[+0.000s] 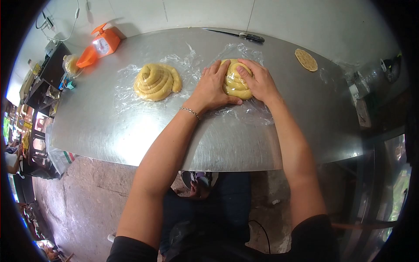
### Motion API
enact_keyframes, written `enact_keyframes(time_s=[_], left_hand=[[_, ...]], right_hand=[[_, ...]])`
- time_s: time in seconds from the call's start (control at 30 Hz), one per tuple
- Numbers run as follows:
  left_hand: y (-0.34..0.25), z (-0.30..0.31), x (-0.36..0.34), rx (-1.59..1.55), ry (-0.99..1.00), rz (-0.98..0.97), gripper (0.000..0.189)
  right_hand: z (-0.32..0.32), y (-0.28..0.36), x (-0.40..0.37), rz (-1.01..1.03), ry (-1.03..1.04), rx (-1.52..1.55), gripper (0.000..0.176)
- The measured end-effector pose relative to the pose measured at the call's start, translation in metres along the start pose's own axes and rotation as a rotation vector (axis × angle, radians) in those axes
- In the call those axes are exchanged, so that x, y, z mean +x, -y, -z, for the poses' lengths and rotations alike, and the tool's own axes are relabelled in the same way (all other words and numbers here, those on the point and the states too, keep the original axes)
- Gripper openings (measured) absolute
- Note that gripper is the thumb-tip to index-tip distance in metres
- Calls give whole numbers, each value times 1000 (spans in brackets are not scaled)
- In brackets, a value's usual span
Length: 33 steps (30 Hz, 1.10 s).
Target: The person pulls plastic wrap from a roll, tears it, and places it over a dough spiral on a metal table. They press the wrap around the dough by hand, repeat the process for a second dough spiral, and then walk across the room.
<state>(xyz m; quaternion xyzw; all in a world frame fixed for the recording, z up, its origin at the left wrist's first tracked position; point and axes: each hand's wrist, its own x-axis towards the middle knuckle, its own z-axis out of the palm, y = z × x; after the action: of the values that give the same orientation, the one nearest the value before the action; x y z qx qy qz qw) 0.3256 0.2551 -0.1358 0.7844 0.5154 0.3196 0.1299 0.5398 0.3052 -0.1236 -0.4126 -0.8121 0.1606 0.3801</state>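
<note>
A coil of yellow dough (238,88) sits on the metal table under clear plastic wrap. My left hand (214,85) cups its left side, thumb near the front and fingers bent over the edge. From the right, my right hand (258,81) curves around the same coil, with the thumb across its top. Both palms press against the wrapped dough and hide part of it. To the left lies a second dough coil (157,82), also covered in plastic film and touched by neither hand.
On the steel table (235,148) stands an orange kitchen scale (104,43) at the back left. A black-handled knife (251,37) lies along the back edge. A flat round piece of dough or bread (306,60) rests at the right, near a clear plastic bottle (369,83).
</note>
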Motion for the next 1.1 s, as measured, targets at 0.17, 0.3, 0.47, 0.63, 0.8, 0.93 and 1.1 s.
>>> enact_keyframes(time_s=[0.17, 0.3, 0.47, 0.63, 0.8, 0.93, 1.1], left_hand=[[1, -1, 0, -3, -2, -4, 134], [0, -1, 1, -3, 1, 3, 134], [0, 1, 1, -23, 17, 7, 137], [1, -1, 0, -8, -4, -4, 135], [2, -1, 0, -27, 2, -6, 135], [2, -1, 0, -23, 2, -7, 135], [0, 1, 0, -28, 4, 1, 135]], right_hand=[[0, 0, 0, -7, 4, 7, 63], [0, -1, 0, -3, -3, 4, 63], [0, 0, 0, -11, 2, 3, 63], [1, 2, 0, -7, 0, 1, 63], [2, 4, 0, -4, 2, 12, 63], [0, -1, 0, 6, -9, 12, 63], [0, 1, 0, 14, -12, 17, 62]])
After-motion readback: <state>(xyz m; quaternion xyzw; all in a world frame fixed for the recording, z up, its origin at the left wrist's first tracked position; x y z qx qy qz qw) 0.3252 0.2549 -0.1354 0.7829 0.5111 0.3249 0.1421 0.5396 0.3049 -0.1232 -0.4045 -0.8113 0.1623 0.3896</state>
